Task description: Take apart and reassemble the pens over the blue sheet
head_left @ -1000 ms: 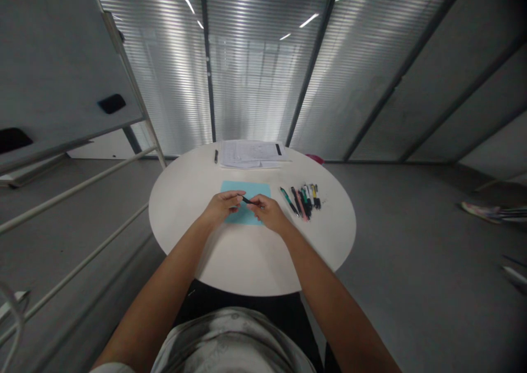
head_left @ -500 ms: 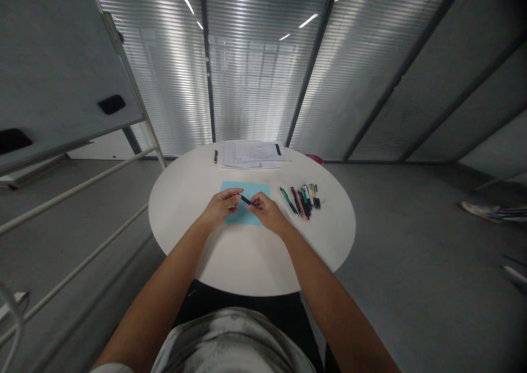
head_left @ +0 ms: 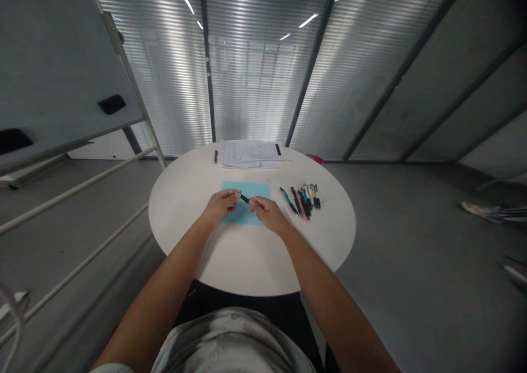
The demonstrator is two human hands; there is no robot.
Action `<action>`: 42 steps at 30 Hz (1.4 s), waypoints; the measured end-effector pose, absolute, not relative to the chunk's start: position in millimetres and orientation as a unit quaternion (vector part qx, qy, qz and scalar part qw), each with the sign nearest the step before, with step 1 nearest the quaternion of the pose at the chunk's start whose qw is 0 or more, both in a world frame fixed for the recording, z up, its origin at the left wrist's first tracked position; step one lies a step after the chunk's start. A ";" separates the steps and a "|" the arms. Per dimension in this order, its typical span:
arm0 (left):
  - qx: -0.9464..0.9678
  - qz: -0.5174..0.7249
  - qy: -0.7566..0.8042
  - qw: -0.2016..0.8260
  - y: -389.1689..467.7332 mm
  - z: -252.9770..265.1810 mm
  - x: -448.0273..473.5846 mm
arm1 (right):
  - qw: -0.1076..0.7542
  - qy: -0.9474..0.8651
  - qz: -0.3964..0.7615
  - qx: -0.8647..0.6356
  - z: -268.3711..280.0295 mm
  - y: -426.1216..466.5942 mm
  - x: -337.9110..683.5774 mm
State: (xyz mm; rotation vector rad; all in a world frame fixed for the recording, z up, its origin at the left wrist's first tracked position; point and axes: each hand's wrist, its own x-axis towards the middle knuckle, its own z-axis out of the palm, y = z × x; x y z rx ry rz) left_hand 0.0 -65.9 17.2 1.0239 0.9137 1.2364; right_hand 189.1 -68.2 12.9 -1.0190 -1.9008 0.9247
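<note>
A dark pen (head_left: 244, 198) is held between my two hands, slanting down to the right above a light blue sheet (head_left: 247, 218). At its upper left end, the fingertips of my left hand (head_left: 222, 205) pinch it. The fingers of my right hand (head_left: 265, 210) are closed round its lower right end and cover that end. Just right of my right hand lies a row of several pens and markers, with a green pen (head_left: 289, 201) nearest and a pink one (head_left: 302, 205) among black, white and yellow ones.
The round white table (head_left: 247, 263) carries a stack of papers (head_left: 250, 154) at its far side, with another dark pen (head_left: 216, 157) left of it. A whiteboard on a white frame (head_left: 82, 197) stands to the left. Blinds and glass panels (head_left: 251, 77) rise behind.
My right hand's fingers have shifted slightly up and closed further over the pen's right end, so less of it shows. My left hand has barely moved.
</note>
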 end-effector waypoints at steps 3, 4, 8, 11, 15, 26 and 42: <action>0.435 0.543 0.399 0.597 -65.3 16.9 0.4 | 0.404 -0.731 0.378 -0.399 10.0 -67.5 187.6; 0.433 0.546 0.397 0.598 -65.5 17.2 0.3 | 0.411 -0.725 0.380 -0.402 8.4 -66.9 187.2; 0.426 0.552 0.386 0.604 -68.1 20.4 0.0 | 0.400 -0.724 0.374 -0.420 3.7 -63.3 187.1; 0.419 0.556 0.383 0.607 -69.3 22.9 0.0 | 0.387 -0.744 0.364 -0.405 3.3 -61.6 187.8; 0.415 0.560 0.388 0.603 -68.6 23.0 0.0 | 0.387 -0.744 0.364 -0.406 2.0 -60.9 187.1; 0.397 0.572 0.386 0.606 -70.2 26.5 -1.0 | 0.396 -0.717 0.393 -0.419 4.7 -62.5 187.4; 0.375 0.599 0.378 0.599 -67.3 24.0 -4.0 | 0.401 -0.707 0.387 -0.434 2.1 -58.6 187.6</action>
